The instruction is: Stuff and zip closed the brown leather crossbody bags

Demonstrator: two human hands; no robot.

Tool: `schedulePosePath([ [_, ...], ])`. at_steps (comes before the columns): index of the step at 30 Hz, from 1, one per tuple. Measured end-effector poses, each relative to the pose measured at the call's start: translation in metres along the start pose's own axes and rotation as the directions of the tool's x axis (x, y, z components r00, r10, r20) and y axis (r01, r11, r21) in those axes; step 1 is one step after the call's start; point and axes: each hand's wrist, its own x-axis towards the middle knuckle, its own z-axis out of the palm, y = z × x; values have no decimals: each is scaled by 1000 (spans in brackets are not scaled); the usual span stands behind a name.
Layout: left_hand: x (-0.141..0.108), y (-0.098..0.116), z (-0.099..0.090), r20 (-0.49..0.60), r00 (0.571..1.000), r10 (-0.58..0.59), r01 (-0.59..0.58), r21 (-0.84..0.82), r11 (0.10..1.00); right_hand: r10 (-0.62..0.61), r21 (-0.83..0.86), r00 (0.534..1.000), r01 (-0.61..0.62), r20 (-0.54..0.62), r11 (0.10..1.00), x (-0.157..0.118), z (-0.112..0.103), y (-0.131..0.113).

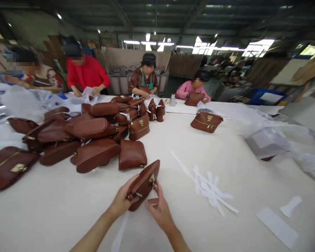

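Note:
A small brown leather bag [144,182] with a gold clasp is tilted above the white table [189,224]. My left hand [124,196] is wrapped round the bag's left side, near a zip pull. At the right side, my right hand [159,206] has its fingers at the gold clasp, thumb and fingers apart; whether they grip the clasp is too small to tell. Under the bag and by my left forearm lies a white strip [120,232].
Many brown bags [94,129] are piled at the left. One bag [207,122] stands further back. White paper strips [211,189] and a white card [278,227] lie right. A plastic-wrapped item [267,141] is at the far right. Several people work across the table.

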Motion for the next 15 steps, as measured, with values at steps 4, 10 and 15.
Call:
schedulePosePath([
  [4, -15, 24, -32, -1, 997, -77, 77, -126, 989, -29, -62, 999, 32, 45, 998, -11, 20, -7],
  [10, -40, 41, -117, 16, 992, -122, 123, -132, 983, -169, -135, 972, 192, 166, 972, -29, 88, 21],
  [15, -68, -4, -158, -287, 933, -219, 196, -106, 975, -371, -535, 890, 455, 264, 712, -36, 138, 60],
])
